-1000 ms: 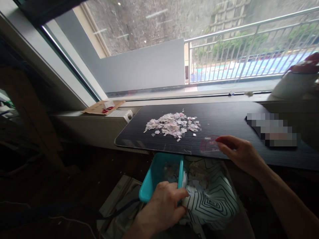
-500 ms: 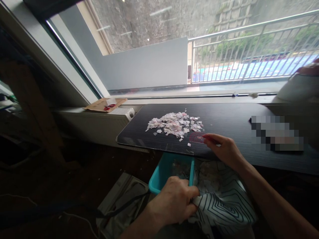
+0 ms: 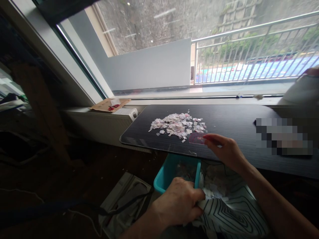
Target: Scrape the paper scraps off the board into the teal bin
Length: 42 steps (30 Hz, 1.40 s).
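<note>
My right hand pinches a pink see-through protractor over the front edge of the dark tabletop. Just left of and behind it lies a pile of small white and pinkish paper scraps. Below the table, my left hand has its fingers closed on a white cloth with black lines. Paper bits rest in the cloth's folds. A turquoise bin, with some see-through scraps inside, stands beside the cloth and is partly hidden by my left hand.
A brown envelope with red-handled scissors lies on the sill left of the table, by a white radiator. A blurred-out object is on the table's right. A window spans the back.
A loose scrap that lay near the table's front edge, by the protractor, no longer shows there. The view has shifted slightly; both hands keep their holds.
</note>
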Available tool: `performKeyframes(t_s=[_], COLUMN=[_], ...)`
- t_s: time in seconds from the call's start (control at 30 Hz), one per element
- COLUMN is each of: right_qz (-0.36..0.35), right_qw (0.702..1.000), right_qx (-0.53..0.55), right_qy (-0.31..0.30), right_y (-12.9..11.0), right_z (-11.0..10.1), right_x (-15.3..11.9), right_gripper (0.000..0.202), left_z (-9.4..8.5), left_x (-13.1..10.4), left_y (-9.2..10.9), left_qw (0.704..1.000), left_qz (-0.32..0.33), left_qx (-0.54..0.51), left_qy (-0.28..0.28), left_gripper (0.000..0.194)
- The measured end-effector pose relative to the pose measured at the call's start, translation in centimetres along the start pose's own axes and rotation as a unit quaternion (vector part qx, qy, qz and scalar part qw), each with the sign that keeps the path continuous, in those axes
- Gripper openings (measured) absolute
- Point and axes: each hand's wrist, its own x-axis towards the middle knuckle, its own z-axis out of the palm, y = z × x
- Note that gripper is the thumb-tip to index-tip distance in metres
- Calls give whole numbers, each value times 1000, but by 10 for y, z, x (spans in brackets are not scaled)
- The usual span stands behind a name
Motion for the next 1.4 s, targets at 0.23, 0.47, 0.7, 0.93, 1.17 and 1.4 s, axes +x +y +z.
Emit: performKeyframes(t_s=[0.23,0.47,0.7,0.93,1.17,1.4], right_qz=[16,37,-9,-37,-48,-24], right_qw=[999,998,998,999,999,999], right_qx=[-33,46,63,24,-1,17], right_qy=[31,17,-7,-14,-27,-39], right_y=[28,21,18,10,8,5], right_z=[13,18,30,27,25,23], right_x=[32,24,22,19,21,12], right_gripper=[35,31,28,28,26,24], left_z=[11,14,15,15,18,20], left_x=[-11,-17,-17,-16,-17,-16], left_y=[-4,-6,-6,-6,-7,-8], left_qw=[998,997,997,998,998,999], left_qz=[-35,-60,-61,-56,-56,-47], left_qx=[-43,-49,-46,-32,-24,-3], left_qy=[12,-5,8,8,12,19], left_gripper=[11,10,11,12,12,13])
